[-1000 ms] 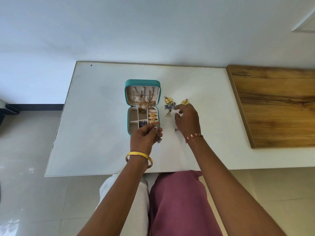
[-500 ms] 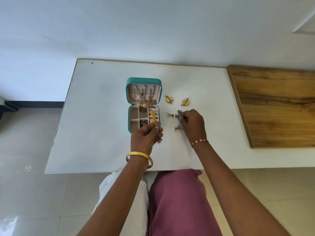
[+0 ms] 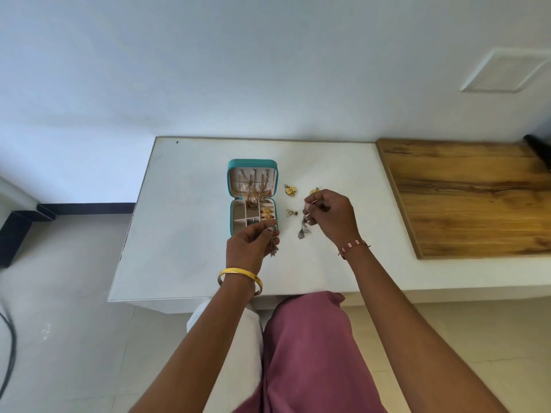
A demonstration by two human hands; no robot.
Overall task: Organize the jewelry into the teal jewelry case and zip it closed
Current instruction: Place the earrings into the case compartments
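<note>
- At 3 o'clock of the open teal zip jewelry case (image 3: 252,196), right hand (image 3: 331,217) has lifted a silver dangling earring (image 3: 304,231) off the white table (image 3: 190,234), pinched.
- Left hand (image 3: 250,244) still pinches another silver earring (image 3: 273,247) at the case's 6 o'clock.

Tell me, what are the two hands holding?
Each pinches a silver dangly earring by its top: the left hand one, the right hand another.

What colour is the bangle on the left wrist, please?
Gold bangle, clearest in the head view.
</note>
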